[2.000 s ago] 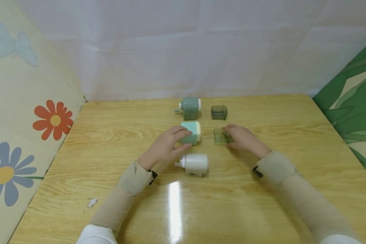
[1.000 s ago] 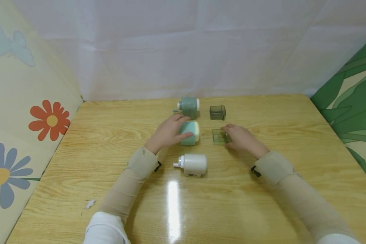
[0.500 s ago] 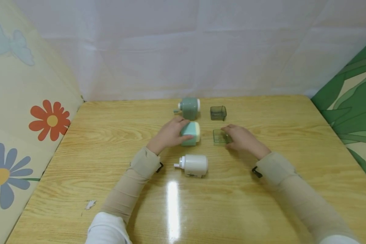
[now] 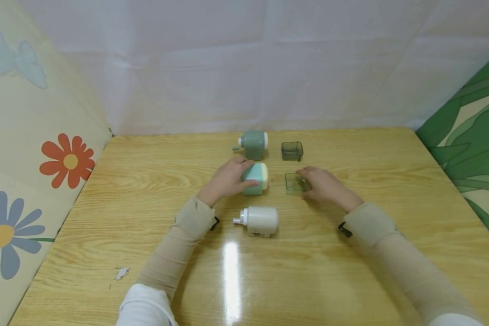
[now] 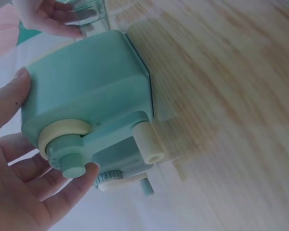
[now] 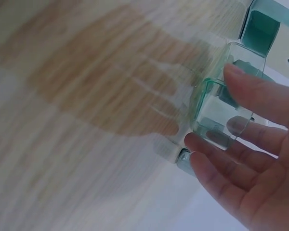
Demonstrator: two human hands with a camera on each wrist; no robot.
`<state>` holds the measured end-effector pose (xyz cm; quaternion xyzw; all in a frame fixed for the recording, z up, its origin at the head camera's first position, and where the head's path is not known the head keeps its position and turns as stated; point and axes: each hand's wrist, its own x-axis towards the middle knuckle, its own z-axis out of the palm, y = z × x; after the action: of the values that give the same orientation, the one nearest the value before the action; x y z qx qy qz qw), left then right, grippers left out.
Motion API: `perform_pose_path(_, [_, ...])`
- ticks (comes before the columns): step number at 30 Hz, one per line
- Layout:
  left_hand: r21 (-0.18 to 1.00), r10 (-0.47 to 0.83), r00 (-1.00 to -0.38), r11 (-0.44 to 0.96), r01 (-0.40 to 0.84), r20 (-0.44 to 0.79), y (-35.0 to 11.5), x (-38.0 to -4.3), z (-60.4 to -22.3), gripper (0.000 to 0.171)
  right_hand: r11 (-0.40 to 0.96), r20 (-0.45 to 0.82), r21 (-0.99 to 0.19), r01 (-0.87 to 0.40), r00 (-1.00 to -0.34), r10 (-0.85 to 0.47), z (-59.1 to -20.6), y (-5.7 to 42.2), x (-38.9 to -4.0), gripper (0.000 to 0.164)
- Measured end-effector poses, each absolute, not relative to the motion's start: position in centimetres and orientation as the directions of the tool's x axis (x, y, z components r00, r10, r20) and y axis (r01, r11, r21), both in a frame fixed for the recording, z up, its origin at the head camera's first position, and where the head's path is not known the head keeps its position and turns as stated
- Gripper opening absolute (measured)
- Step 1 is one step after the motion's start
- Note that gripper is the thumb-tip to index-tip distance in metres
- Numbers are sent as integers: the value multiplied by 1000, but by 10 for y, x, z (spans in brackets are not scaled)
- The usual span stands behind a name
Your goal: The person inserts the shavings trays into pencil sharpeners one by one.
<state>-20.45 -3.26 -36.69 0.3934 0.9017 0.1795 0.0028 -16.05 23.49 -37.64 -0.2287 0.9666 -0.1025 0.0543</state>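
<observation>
My left hand (image 4: 224, 180) grips a mint-green hand-crank pencil sharpener (image 4: 254, 179), thumb on one side and fingers on the other. In the left wrist view its round knob and cream crank handle (image 5: 148, 143) face the camera. My right hand (image 4: 325, 186) pinches a clear green shavings drawer (image 4: 292, 182) between thumb and fingers, just right of the sharpener. From the right wrist, the drawer (image 6: 214, 113) sits at the tabletop, and the sharpener's hollow drawer slot (image 6: 261, 31) faces it across a small gap.
Behind stands a darker green sharpener (image 4: 253, 145) with a smoky drawer (image 4: 292, 151) to its right. A cream-white sharpener (image 4: 262, 221) lies nearer the front, between the forearms. A white scrap (image 4: 122, 273) marks the wooden table (image 4: 301, 280) at front left. A white cloth (image 4: 195, 68) hangs behind.
My left hand has shifted a little away from me and closed its grip round the mint-green sharpener. The right hand and the drawer have stayed nearly still.
</observation>
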Motion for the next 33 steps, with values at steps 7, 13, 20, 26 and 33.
perform_pose_path(7, [329,717,-680,613,718,150,-33,-205,-367,61,872,-73,-232,-431,-886,-458,-375,233,-162,64])
perform_pose_path(13, [336,718,-680,610,718,150,-32,-205,-366,61,874,-82,-231,-428,-886,-456,-374,230,-163,64])
perform_pose_path(20, [324,718,-680,614,719,149,-33,-206,-367,62,872,-74,-228,-434,-885,-459,-376,228,-165,64])
perform_pose_path(26, [328,719,-679,613,719,147,-33,-206,-367,62,877,-89,-230,-422,-888,-451,-376,224,-167,65])
perform_pose_path(33, [331,720,-678,610,720,150,-34,-205,-368,62,879,-98,-228,-419,-888,-449,-378,220,-168,65])
